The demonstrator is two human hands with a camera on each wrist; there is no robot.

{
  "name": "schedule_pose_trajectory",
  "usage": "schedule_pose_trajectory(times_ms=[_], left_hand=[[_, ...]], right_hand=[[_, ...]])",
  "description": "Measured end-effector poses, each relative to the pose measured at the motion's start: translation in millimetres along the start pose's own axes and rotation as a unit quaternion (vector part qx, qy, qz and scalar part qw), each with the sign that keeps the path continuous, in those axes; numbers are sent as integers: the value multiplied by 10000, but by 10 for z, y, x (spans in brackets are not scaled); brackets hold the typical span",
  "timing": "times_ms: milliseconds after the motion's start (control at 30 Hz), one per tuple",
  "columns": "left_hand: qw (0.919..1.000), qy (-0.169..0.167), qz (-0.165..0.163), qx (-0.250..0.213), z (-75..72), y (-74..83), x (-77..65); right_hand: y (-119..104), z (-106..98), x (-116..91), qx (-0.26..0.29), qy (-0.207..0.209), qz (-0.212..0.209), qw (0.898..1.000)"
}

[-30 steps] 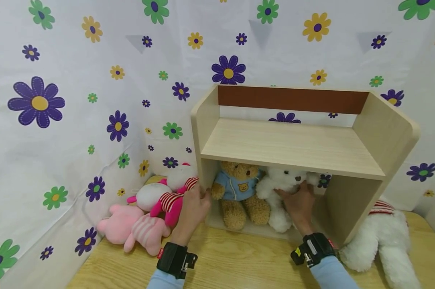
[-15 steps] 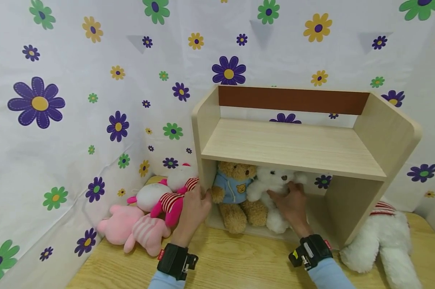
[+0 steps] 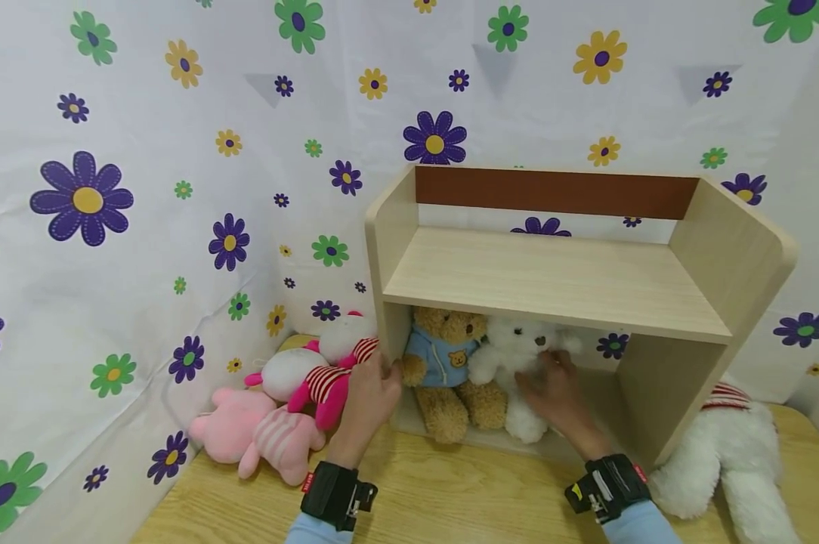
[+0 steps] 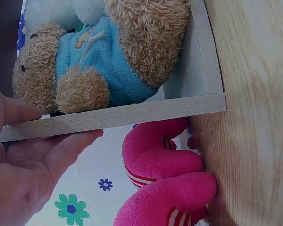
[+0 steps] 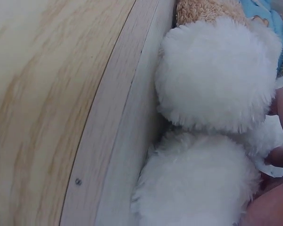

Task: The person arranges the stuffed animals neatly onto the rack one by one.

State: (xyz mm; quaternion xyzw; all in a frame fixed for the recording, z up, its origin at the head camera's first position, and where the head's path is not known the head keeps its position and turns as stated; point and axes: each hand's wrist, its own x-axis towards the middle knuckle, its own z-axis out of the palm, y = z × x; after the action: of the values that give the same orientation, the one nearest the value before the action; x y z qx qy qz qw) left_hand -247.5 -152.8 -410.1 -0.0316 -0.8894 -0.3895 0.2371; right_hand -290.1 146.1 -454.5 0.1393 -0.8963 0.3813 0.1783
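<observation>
In the head view my left hand (image 3: 370, 394) grips the left side panel of a small wooden bookshelf (image 3: 552, 268). The left wrist view shows the thumb inside the panel (image 4: 132, 114) and the fingers outside. A brown teddy bear (image 3: 443, 378) in a blue hoodie sits in the lower compartment, beside that panel. Against its side sits a white teddy bear (image 3: 518, 359). My right hand (image 3: 555, 393) holds the white bear at its front, thumb and fingers on its body. In the right wrist view the white bear's feet (image 5: 217, 75) hide part of the fingers.
Left of the shelf lie a pink plush toy (image 3: 260, 434) and two pink-and-white plush toys (image 3: 321, 370) in striped clothes. A larger white plush toy (image 3: 729, 453) leans outside the right panel. Everything stands on a wooden table (image 3: 443, 491) before a flowered cloth (image 3: 199, 113).
My right hand has shifted the white bear left, against the brown bear, which tilted slightly. Since then the right wrist has swung a little right. The left hand stays on the panel.
</observation>
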Motion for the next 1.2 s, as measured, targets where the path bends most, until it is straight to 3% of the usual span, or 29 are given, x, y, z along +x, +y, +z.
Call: schedule_pose_trajectory(times_ms=[200,500,800,1067,1200], left_hand=[[10000,49,48,-50,19,-3,-14],[10000,-25,-10,-65,17,-9,-39],[9998,-104,-39,-187,-4,-2,-28],[9996,-135,-39,-230,7,-2,-38],[9997,-117,-45,-222,10,1,-41]], right_hand=[[51,-87,-71,271,-234,15,9994],[94,-308,-219,-76,-625,-55,9980],[87,-546,-468,-515,-202,-862,9947],[168,-750,-770,-867,116,-995,9912],[214,-866,-890,-913,33,-865,9921]])
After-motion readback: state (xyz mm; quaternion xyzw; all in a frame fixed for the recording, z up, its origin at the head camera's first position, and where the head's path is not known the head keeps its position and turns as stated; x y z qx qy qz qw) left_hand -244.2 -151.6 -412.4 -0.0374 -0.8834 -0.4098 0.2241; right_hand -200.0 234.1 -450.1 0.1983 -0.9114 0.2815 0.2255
